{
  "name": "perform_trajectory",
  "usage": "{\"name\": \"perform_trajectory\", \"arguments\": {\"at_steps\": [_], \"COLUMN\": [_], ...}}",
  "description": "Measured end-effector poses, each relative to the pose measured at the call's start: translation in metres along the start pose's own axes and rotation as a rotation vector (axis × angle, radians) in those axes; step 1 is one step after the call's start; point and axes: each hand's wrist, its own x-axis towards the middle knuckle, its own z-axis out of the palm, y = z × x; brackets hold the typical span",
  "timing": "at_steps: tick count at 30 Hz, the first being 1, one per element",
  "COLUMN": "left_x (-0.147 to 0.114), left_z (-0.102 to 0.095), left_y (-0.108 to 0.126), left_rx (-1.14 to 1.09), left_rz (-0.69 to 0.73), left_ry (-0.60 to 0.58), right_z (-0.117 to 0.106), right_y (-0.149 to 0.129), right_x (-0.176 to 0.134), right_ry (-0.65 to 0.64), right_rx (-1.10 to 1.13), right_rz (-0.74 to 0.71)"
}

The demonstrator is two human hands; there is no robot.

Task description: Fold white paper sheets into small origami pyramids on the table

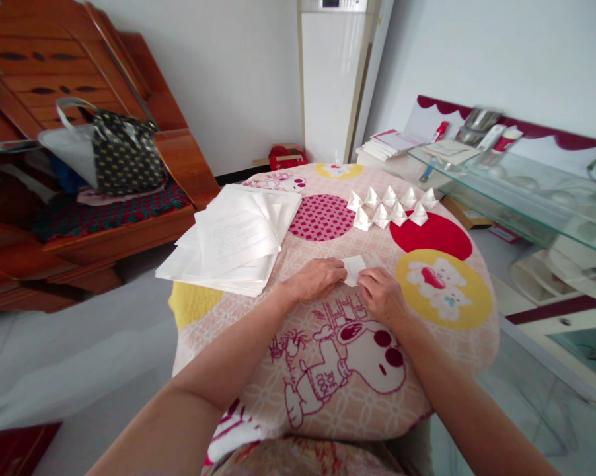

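Observation:
Between my two hands is a small folded piece of white paper [354,270], just above or on the table. My left hand [316,277] pinches its left edge, fingers closed. On the other side my right hand [381,291] grips the lower right edge, fingers bent together. Beyond my hands, several small folded paper shapes [380,215] with pointed tops stand in two rows. Left of my hands lies a loose stack of white paper sheets [238,238]; faint print shows on the top one.
A patterned cloth [328,403] covers the round table. To the right stands a glass shelf [526,198] holding metal bowls [481,119] and other items. At the left, a wooden bench [129,238] carries a dark patterned bag [127,152]. A tall white cabinet-like unit [330,79] stands behind.

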Motion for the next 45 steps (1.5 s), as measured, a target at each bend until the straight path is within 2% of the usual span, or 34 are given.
{"name": "perform_trajectory", "arguments": {"at_steps": [5, 13, 21, 24, 27, 31, 37, 45], "left_x": [-0.001, -0.01, -0.022, -0.025, -0.027, -0.028, -0.03, -0.03], "left_z": [-0.002, -0.016, -0.011, -0.01, -0.009, -0.007, -0.005, -0.006], "left_y": [-0.005, 0.002, 0.013, 0.014, 0.013, 0.012, 0.011, 0.011], "left_rx": [-0.008, -0.091, -0.061, -0.062, -0.078, -0.069, -0.107, -0.095], "left_rz": [0.01, -0.015, -0.005, -0.005, -0.004, -0.005, 0.017, 0.029], "left_ry": [-0.016, -0.089, -0.081, -0.074, -0.064, -0.065, -0.05, -0.046], "right_z": [-0.002, -0.006, -0.024, -0.025, -0.022, -0.014, -0.001, 0.013], "right_y": [0.0, 0.017, 0.031, 0.032, 0.029, 0.02, 0.016, 0.013], "right_x": [0.0, 0.003, 0.037, 0.053, 0.064, 0.067, 0.055, 0.051], "right_ry": [0.011, -0.005, -0.245, -0.327, -0.354, -0.304, -0.164, -0.101], "right_rx": [0.002, 0.263, 0.394, 0.39, 0.382, 0.344, 0.297, 0.23], "right_rz": [-0.028, 0.037, 0.046, 0.099, 0.09, 0.027, 0.018, 0.011]}}
